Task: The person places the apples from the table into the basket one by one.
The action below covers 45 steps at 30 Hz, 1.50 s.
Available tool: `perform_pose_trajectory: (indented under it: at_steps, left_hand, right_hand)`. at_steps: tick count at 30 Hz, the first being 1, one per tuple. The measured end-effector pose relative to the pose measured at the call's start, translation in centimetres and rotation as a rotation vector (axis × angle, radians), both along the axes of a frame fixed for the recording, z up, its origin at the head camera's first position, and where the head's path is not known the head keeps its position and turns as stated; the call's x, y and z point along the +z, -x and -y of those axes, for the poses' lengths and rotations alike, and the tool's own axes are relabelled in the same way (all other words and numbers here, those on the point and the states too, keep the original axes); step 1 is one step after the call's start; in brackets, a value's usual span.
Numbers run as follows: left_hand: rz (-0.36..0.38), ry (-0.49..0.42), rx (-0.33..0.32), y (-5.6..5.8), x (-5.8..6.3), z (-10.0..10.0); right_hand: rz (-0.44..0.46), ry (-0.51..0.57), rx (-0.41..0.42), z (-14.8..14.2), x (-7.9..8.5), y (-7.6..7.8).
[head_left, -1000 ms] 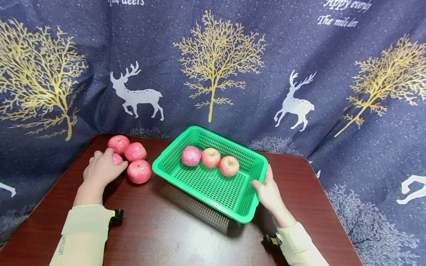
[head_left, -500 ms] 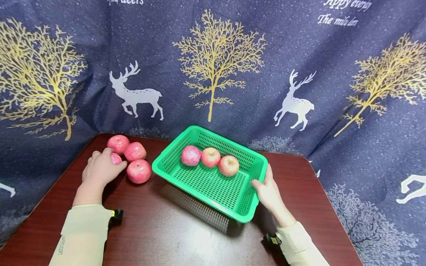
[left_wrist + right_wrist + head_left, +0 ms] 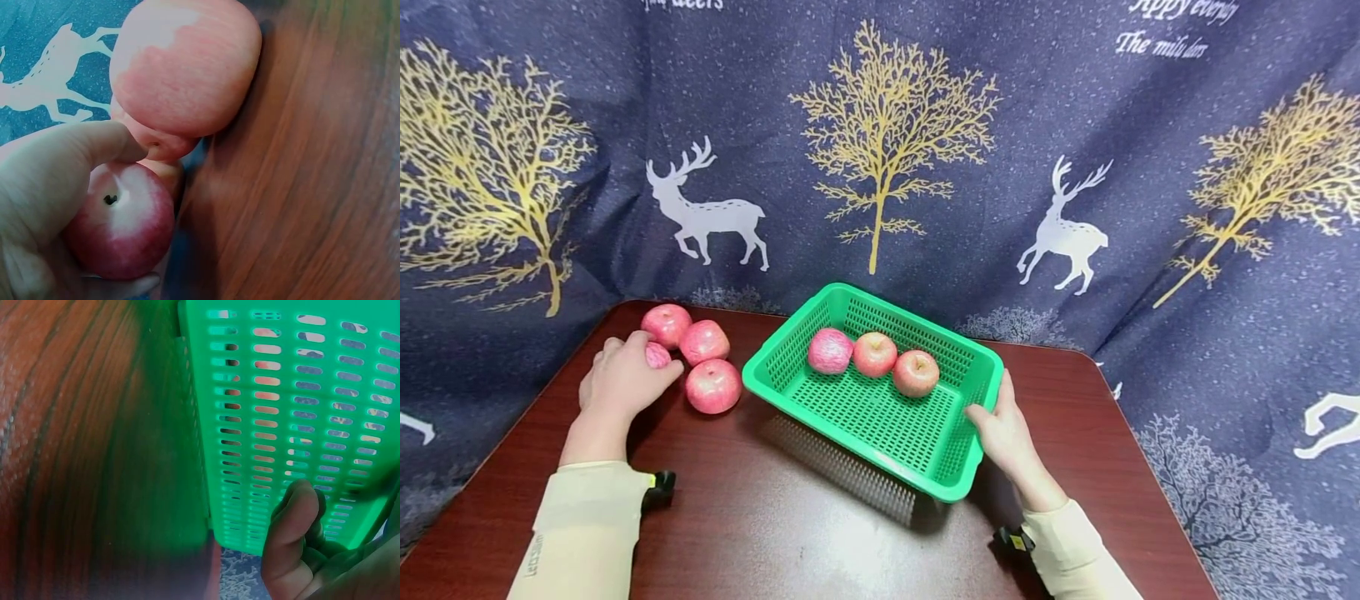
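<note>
At the left of the table, my left hand [image 3: 623, 373] curls round a pink-red apple [image 3: 128, 234]. In the left wrist view the thumb lies along its top near the stem and a fingertip shows below it. Three more red apples [image 3: 713, 387] sit right beside this hand. My right hand [image 3: 1009, 435] grips the right end of a green plastic basket [image 3: 859, 433], thumb inside the rim and the other fingers outside. The basket is perforated and set at an angle. Inside it, three apples [image 3: 875, 356] lie in a row along the far side.
The dark red-brown wooden table [image 3: 737, 517] has its back edge close to a blue curtain [image 3: 940, 208] printed with deer and trees. A black strap device [image 3: 658, 486] is on the left wrist, and another device [image 3: 1013, 542] is on the right.
My left hand has shifted slightly left with the apple, away from the neighbouring apples. The right hand and the basket have stayed in place.
</note>
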<state>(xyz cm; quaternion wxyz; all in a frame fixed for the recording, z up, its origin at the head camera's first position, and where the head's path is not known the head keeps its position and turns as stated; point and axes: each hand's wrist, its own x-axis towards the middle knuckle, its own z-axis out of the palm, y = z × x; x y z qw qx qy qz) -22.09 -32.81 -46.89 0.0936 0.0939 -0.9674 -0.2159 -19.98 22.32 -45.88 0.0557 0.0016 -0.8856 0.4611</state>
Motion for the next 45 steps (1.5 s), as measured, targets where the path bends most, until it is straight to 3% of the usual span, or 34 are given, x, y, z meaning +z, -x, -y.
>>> perform_pose_trajectory:
  at_steps: [21, 34, 45]
  left_hand:
    - [-0.034, -0.001, 0.031, -0.2, 0.6, 0.0]
    - [-0.05, -0.014, 0.039, -0.6, 1.9, -0.6]
    - [-0.126, -0.033, 0.063, -0.5, 2.7, -1.0]
  right_hand:
    - [-0.013, 0.007, 0.008, -0.1, -0.3, 0.1]
    - [-0.044, 0.017, 0.018, -0.1, -0.4, 0.3]
    - [-0.011, 0.019, 0.016, -0.1, -0.4, 0.2]
